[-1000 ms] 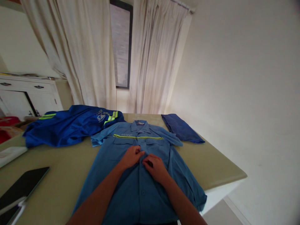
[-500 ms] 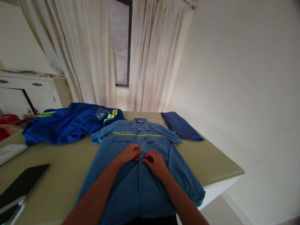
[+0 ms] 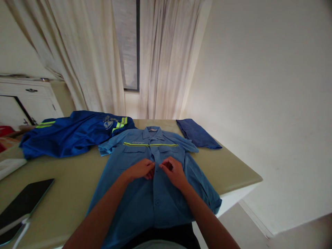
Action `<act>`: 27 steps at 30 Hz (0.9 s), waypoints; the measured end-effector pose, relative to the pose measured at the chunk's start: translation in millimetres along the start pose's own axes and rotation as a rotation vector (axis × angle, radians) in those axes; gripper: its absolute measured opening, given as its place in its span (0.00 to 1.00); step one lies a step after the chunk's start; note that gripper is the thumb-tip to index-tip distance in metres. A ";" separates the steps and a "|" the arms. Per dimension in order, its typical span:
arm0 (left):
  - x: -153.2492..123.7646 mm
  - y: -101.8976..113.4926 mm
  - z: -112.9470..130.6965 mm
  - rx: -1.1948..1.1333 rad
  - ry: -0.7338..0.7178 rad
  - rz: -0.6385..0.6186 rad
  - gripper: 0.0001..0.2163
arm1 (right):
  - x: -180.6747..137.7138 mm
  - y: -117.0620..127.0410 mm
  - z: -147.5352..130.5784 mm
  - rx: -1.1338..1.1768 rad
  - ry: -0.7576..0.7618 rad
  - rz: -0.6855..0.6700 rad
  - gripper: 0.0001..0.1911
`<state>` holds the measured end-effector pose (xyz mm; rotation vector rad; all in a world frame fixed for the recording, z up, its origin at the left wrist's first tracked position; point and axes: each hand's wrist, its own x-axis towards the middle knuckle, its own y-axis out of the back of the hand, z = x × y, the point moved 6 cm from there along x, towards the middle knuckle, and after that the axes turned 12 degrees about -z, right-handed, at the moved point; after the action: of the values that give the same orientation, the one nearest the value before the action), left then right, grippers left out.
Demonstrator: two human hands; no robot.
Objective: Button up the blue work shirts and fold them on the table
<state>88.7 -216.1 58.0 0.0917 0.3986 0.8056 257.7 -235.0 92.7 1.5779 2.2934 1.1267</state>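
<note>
A big, plain white wall stands on the right, and long pale curtains hang at the back with a thin window between them. Near them is a big table with a smooth, yellowish-green top and a white side. At the back left is a white cupboard with a drawer and doors; what is inside cannot be seen. A light blue shirt lies on the table in front of the person, collar away and bottom edge close. Its two chest pockets have their flaps down, so I cannot tell if they hold anything. A bright blue top with shiny yellow and gray bands lies crumpled beside it on the left, and a dark blue folded cloth lies on the right. A flat black tablet is near the left edge. The left hand pinches the edge of the shirt's front strip. The right hand is curled, with its fingertips at the same strip, but I cannot tell if it grips the cloth. A small round button shows lower down. Pale letters sit above a yellow line on the shirt, too blurry to read for sure, and the collar label is too tiny to read.
</note>
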 end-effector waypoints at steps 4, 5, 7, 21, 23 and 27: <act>-28.7 -30.9 -3.1 0.040 -0.004 0.075 0.26 | -39.7 -11.1 -25.5 -0.056 0.050 -0.364 0.12; -36.6 -39.8 -2.7 0.066 -0.024 0.105 0.26 | -52.7 -15.5 -30.2 -0.092 0.062 -0.437 0.12; -50.9 -56.6 -1.0 0.125 -0.060 0.166 0.22 | -74.6 -22.3 -35.1 -0.176 0.071 -0.494 0.11; -70.2 -90.8 -5.8 0.362 -0.051 0.417 0.13 | -94.9 -42.2 -38.3 -0.440 0.226 -0.249 0.05; -70.1 -92.0 -4.3 0.335 -0.088 0.458 0.14 | -93.4 -38.8 -38.7 -0.402 0.213 -0.249 0.05; -70.1 -94.2 -1.3 0.273 -0.114 0.529 0.14 | -91.5 -33.2 -36.7 -0.308 0.181 -0.264 0.05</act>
<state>108.9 -331.7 57.0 0.5121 0.3789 1.2563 255.0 -336.8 71.2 1.0692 2.2123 1.5106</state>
